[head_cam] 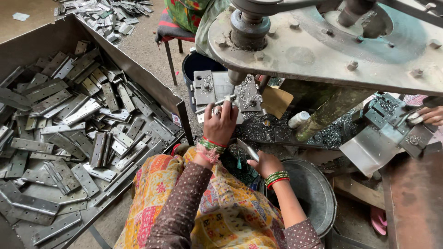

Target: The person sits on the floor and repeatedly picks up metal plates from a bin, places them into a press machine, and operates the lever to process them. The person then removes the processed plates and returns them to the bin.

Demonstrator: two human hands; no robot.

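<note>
My left hand (pixel 220 123) reaches up to the press bed and grips a metal hinge (pixel 217 103) lying on the grey die plate (pixel 206 87), just under the press ram (pixel 237 76). My right hand (pixel 265 163) rests lower, near my lap, and holds another flat metal hinge (pixel 248 150) by its end. Both wrists wear green and red bangles. A big heavy press body (pixel 323 44) overhangs the work spot.
A large metal tray (pixel 32 41) at left is heaped with several grey hinges (pixel 78 133). A dark round basin (pixel 316 193) sits under my right arm. Another person's hand (pixel 427 115) works at a second fixture (pixel 392 127) at right. Metal chips cover the bench.
</note>
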